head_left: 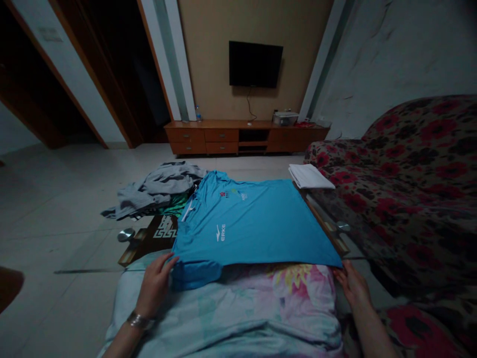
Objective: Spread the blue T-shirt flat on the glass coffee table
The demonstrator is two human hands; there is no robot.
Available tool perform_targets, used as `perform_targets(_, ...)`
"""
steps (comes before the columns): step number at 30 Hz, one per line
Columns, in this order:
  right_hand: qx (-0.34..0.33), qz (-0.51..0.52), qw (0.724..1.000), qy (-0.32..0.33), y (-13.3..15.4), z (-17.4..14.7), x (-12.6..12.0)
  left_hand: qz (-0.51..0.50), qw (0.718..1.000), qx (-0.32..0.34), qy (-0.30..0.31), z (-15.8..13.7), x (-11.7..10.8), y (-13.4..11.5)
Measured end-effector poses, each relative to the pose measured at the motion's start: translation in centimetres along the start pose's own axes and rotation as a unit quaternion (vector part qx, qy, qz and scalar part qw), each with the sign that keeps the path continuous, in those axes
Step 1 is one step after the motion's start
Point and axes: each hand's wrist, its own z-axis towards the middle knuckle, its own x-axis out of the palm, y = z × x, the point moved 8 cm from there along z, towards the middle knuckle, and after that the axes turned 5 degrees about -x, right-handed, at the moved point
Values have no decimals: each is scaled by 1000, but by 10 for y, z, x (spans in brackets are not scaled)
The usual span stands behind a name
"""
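Observation:
A bright blue sports shirt [257, 223] lies spread flat across a low table, its collar to the left and its hem to the right. My left hand [154, 283] rests at the near left sleeve, fingers touching the blue cloth. My right hand [352, 283] pinches the near right corner of the shirt's hem. Under the near edge of the shirt lies a pale floral cloth [238, 313] that covers my lap. A metal watch band sits on my left wrist.
A grey garment heap [156, 194] with a green piece lies at the table's left end. A folded white cloth [310, 176] sits at the far right corner. A red floral sofa [410, 179] stands right. A wooden TV cabinet [246, 135] lines the far wall.

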Motion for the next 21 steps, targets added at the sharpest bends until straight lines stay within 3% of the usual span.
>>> perform_targets(2, -10, 2, 999, -49, 10, -14, -1, 16, 994, 87, 62, 1, 3, -8)
perform_targets(5, -69, -4, 993, -93, 25, -63, 18, 40, 982, 139, 120, 5, 8, -5)
perform_targets(7, -66, -23, 997, 21, 15, -113, 69, 34, 981, 142, 130, 9, 12, 2)
perform_targets(8, -34, -50, 992, 115, -1, -143, 104, 23, 981, 138, 132, 11, 15, 6)
perform_targets(10, 50, -97, 944, 312, -48, -211, 176, -8, 983, 129, 130, 11, 21, 12)
perform_targets(11, 94, -108, 915, 377, -73, -243, 205, -22, 984, 126, 127, 11, 24, 14)
perform_targets(12, 128, -117, 894, 412, -97, -268, 230, -32, 984, 123, 124, 10, 26, 15)
perform_targets(14, 151, -136, 884, 420, -134, -297, 267, -41, 985, 120, 113, 8, 29, 17)
perform_targets(16, 150, -108, 878, 441, -154, -315, 298, -43, 987, 116, 102, 6, 28, 19)
perform_targets(18, 155, -66, 867, 468, -160, -329, 317, -44, 988, 114, 93, 5, 27, 19)
perform_targets(21, 179, -7, 850, 495, -151, -346, 324, -45, 988, 115, 88, 5, 25, 19)
